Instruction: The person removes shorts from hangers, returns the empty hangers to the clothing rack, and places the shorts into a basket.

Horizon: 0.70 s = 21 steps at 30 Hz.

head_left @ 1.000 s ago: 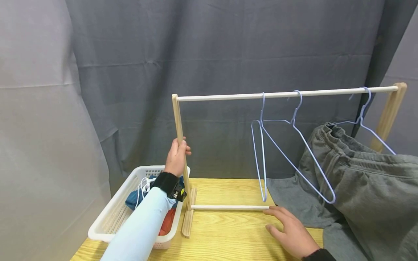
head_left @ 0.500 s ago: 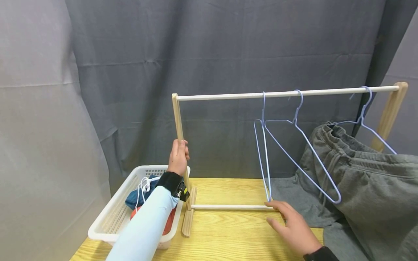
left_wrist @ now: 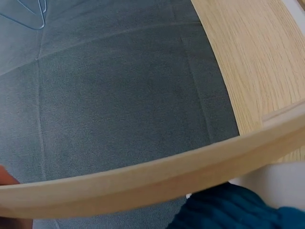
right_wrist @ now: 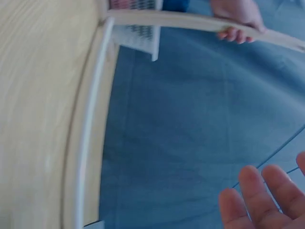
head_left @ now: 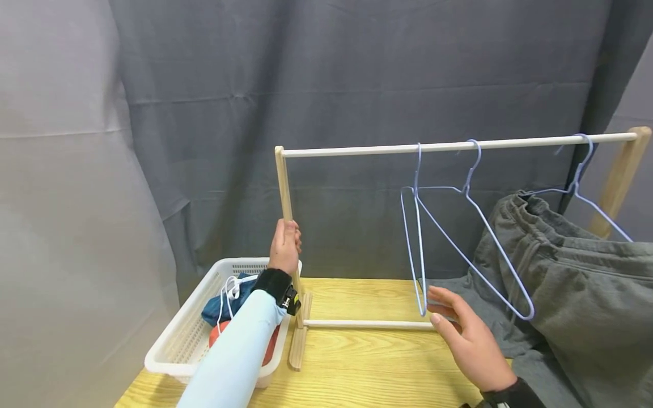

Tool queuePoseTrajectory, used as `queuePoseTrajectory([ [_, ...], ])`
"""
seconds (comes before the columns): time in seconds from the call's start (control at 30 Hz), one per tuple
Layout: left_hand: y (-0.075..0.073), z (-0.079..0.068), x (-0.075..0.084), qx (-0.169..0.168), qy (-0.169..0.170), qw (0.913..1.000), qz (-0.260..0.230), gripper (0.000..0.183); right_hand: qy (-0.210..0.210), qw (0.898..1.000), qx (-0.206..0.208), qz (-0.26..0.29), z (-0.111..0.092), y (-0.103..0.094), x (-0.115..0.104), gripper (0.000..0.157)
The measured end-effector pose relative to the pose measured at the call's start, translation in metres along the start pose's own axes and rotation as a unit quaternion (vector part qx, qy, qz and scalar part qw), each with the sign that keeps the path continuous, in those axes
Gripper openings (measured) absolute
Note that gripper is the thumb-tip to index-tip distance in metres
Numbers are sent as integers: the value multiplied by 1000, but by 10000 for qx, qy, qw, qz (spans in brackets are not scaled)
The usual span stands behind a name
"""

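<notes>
**Right hand lifts off the counter toward the hanger**

The left hand [head_left: 285, 246] still grips the wooden upright [head_left: 285, 192] of the small clothes rack, fingers curled round the post as in the earlier frames; its grip sits about where it was half a second ago. The right hand [head_left: 471, 340] has risen from the counter [head_left: 357, 362], where it lay flat beside the lower white rail [head_left: 367, 324]. Now it hovers with fingers straight and spread, holding nothing, its fingertips just beside the bottom corner of the leftmost blue wire hanger [head_left: 415, 249]. Whether they touch the wire cannot be told. That hanger hangs from the top rail [head_left: 459, 146], next to a second one [head_left: 484, 238]; a third [head_left: 581, 187] carries grey sweatpants [head_left: 571, 283] at the right end. A white basket [head_left: 189, 334] of clothes stands at the left of the rack.
</notes>
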<state>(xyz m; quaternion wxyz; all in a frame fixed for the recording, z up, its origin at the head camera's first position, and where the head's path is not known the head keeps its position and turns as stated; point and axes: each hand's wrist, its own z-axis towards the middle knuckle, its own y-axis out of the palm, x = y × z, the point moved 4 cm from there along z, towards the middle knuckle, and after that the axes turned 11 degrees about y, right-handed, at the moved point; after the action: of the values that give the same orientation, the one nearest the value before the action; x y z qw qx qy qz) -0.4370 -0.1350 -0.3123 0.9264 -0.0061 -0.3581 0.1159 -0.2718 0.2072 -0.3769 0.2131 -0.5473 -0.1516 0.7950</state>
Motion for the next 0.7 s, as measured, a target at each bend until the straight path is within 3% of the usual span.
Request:
queuePoseTrajectory([
  [0.23, 3, 1, -1, 15, 62, 10000, 60, 34, -377, 9978, -106, 536, 2, -10, -25, 46],
  [0.7, 1, -2, -1, 19, 29, 10000, 78, 32, -863, 9951, 56, 488, 7, -24, -49, 48],
])
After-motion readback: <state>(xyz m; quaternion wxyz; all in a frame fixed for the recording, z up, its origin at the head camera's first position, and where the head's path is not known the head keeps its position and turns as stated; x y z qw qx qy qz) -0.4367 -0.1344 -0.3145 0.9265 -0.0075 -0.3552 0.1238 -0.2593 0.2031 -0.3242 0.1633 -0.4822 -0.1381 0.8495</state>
